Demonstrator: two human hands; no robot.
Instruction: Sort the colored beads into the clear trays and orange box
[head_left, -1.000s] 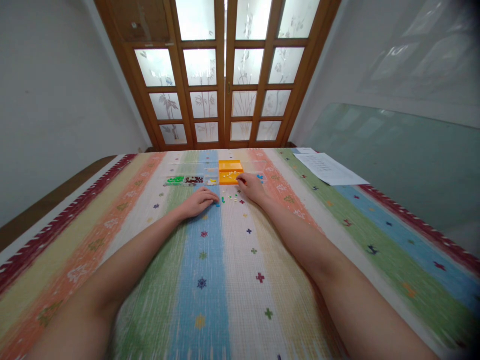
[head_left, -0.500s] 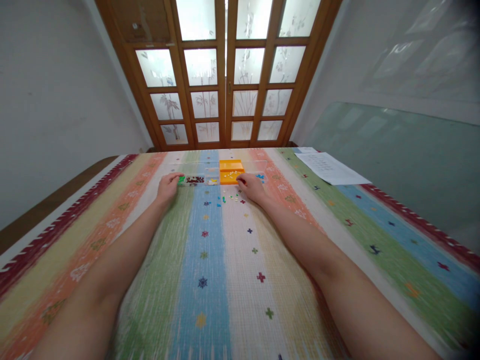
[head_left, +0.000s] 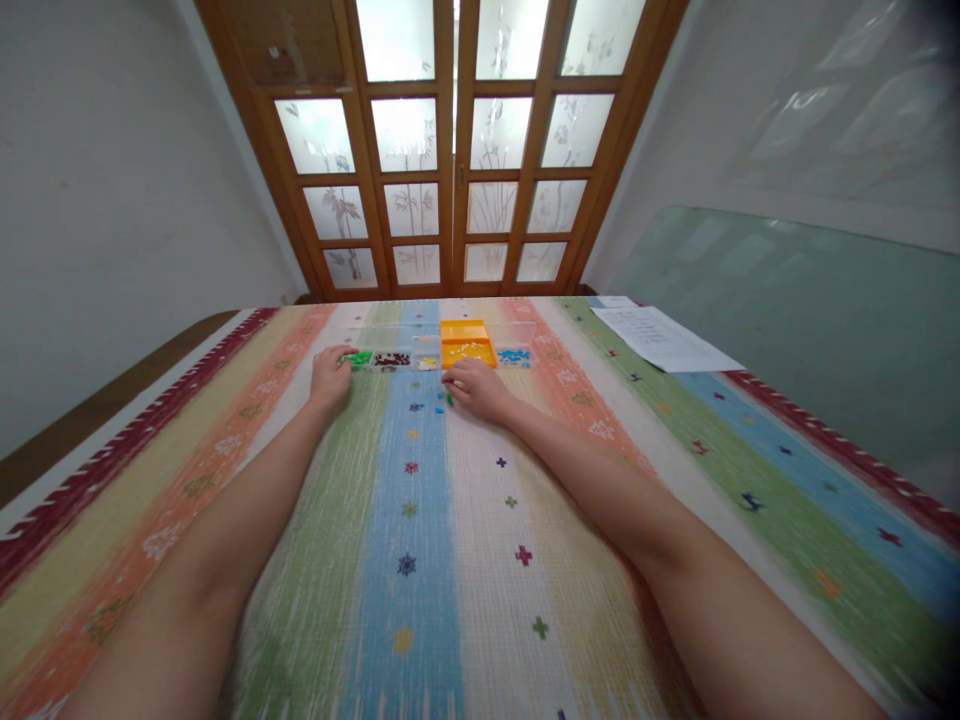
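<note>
Left hand (head_left: 328, 380): fingers curled over green pieces (head_left: 361, 359), left end of clear tray (head_left: 534, 357). Can't tell if it grips any. Right hand (head_left: 480, 388): fingers bunched low, near side of orange box (head_left: 463, 330); can't tell what it holds. Loose blue pieces (head_left: 439, 409) just left of it on the striped cloth (head_left: 480, 560). White pieces (head_left: 469, 350) in the box. Brown pieces (head_left: 391, 360) right of the green. Paper sheet (head_left: 667, 338) far right.
</note>
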